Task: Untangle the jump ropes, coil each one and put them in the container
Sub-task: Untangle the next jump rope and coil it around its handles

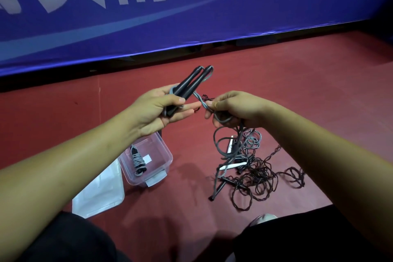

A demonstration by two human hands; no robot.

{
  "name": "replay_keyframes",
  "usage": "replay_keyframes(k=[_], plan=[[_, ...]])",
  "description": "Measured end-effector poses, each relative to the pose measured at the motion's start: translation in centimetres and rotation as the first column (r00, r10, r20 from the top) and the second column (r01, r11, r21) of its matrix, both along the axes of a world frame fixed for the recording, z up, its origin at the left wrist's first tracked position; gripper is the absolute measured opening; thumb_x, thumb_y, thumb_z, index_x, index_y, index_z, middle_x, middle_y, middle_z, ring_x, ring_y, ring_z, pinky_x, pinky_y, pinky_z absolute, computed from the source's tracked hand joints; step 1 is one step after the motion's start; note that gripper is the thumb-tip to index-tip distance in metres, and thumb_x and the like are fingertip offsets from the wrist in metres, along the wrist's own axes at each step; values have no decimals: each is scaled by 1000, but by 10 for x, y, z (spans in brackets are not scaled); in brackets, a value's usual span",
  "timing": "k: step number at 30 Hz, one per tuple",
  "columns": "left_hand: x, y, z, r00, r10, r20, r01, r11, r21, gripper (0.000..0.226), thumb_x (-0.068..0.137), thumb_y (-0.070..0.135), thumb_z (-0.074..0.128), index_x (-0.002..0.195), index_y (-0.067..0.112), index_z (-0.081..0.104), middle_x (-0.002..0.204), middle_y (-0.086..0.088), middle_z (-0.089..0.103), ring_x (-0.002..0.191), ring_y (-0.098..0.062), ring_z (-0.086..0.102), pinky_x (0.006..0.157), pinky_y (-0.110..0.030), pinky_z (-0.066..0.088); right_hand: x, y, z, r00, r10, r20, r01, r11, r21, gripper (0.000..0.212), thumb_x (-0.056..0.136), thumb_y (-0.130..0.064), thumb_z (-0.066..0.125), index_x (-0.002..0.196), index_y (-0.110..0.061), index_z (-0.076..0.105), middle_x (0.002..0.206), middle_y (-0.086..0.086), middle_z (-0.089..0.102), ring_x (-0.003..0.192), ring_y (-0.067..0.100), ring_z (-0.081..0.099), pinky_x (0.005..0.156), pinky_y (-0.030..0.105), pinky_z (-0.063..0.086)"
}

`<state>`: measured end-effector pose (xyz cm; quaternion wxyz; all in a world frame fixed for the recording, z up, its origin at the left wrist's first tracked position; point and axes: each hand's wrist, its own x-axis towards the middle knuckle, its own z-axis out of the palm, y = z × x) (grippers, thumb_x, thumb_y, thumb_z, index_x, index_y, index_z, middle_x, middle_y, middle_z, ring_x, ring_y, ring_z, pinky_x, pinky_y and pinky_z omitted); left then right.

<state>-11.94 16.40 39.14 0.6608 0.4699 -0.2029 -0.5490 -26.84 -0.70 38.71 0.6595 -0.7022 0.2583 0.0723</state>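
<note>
forearms reach forward from both lower corners, bare, and the hands meet in mid-air above the red floor [297, 91]. left hand [157, 110] is turned palm-up and grips the two black handles [189, 85] side by side: the thumb lies curled across them, the handles rest in the palm, and the index and middle fingers stretch out straight toward the other hand. the handles point up and away, their far tips close together. right hand [234, 108] is turned knuckles-up, its fingers curled in, and pinches the grey cord [201, 102] just beside the left fingertips. between the hands the cord runs as a short twisted stretch up to the handles; a few loops of it are gathered under the right palm, and the rest hangs down in loose rings to the tangle [244, 161] on the floor below.

that tangle mixes grey cord, a dark braided rope [265, 176] spreading to the right, white handles [234, 165] and one more black handle lying at its near edge. the container [163, 155], a clear plastic box, stands on the floor under the left wrist, well apart from the tangle, with one coiled rope [138, 161] already in it. its lid [100, 191] lies flat just beside it, nearer the person. a blue banner [148, 17] with pale lettering closes the far side.
</note>
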Motion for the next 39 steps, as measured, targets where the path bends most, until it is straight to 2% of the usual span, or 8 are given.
replay_keyframes(k=[6,12,21,26,29,31,36,39], plan=[[20,-2,0,991,122,-49,-121,993,17,23,94,-7,46,115,-10,55,118,-22,68,81,-20,72,50,-15,52,-2,-1,7,998,46,-43,-46,999,4,26,102,-20,50,99,-2,69,66,18,61,40,13,33,37,19,26],[58,-10,-6,950,307,-49,-305,951,53,4,95,0,54,97,-3,57,83,-10,62,59,-8,56,42,-10,37,-2,1,14,999,45,-24,-43,997,63,19,96,-7,48,92,3,64,67,20,63,47,21,49,42,23,39],[82,-3,-22,911,49,410,-138,972,192,17,87,-3,66,97,7,56,76,-6,52,61,-11,50,44,-15,37,-1,8,27,992,38,118,-33,999,-40,18,93,-6,47,81,3,59,52,15,48,35,15,25,35,21,21],[75,0,-19,510,-259,820,-101,929,356,29,76,24,84,94,12,64,71,-4,59,61,-17,52,58,-32,46,-4,10,37,982,74,174,-52,990,-131,21,93,-5,49,77,0,60,49,12,46,39,17,25,36,20,20],[54,-4,-16,126,-460,879,-88,877,472,40,65,44,89,85,20,63,74,-1,65,66,-19,57,62,-31,42,-9,8,41,979,65,194,-35,988,-154,21,93,-3,48,78,2,61,49,13,45,38,17,26,37,20,19],[37,-8,-17,-51,-520,853,-56,854,517,42,65,53,85,75,23,57,69,1,62,64,-17,55,58,-29,38,-11,5,43,976,51,214,-17,987,-160,20,93,-3,48,80,5,61,49,13,44,39,17,25,37,20,19],[15,-10,-16,-152,-551,821,68,822,565,29,79,50,76,72,27,60,59,1,56,55,-15,48,54,-30,35,-11,-4,38,971,-59,232,102,978,-182,20,91,-4,51,77,2,63,52,14,46,42,19,27,38,22,22],[10,-4,-7,-101,-535,839,198,815,544,20,82,36,76,79,23,61,65,-6,59,58,-19,51,56,-33,40,-12,-11,32,960,-124,251,172,969,-176,17,91,-2,53,81,7,64,53,15,49,39,18,34,39,22,23]])
